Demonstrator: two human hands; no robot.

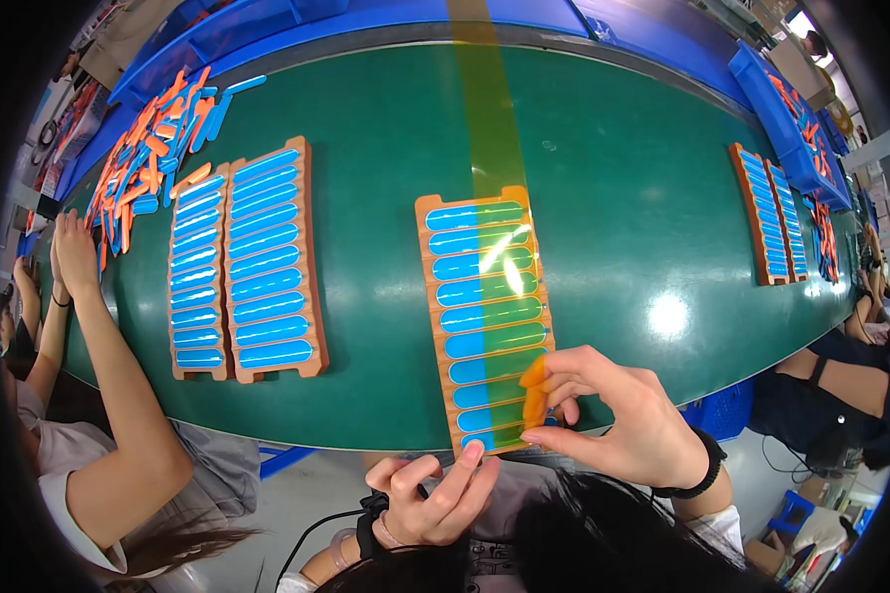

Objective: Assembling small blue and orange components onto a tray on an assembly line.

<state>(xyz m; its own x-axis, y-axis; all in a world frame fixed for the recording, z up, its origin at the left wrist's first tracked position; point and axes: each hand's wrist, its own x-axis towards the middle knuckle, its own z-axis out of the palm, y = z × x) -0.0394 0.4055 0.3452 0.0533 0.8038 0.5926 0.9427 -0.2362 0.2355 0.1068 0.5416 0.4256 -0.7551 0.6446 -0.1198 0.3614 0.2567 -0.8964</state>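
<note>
An orange tray (485, 316) with several blue oblong pieces in its slots lies on the green belt (386, 158) right in front of me. A yellow see-through strip (489, 128) runs from the far edge down over the tray's right half. My right hand (618, 420) pinches the strip's near end, beside a small orange piece (534, 393), at the tray's lower right corner. My left hand (430, 494) presses a fingertip on the tray's near edge; its other fingers are curled.
Two more filled orange trays (242, 262) lie to the left, two others (769, 212) at the far right. A loose pile of orange and blue pieces (153, 148) sits at far left, where another person's hands (69, 252) work. Blue bins (781, 109) line the far side.
</note>
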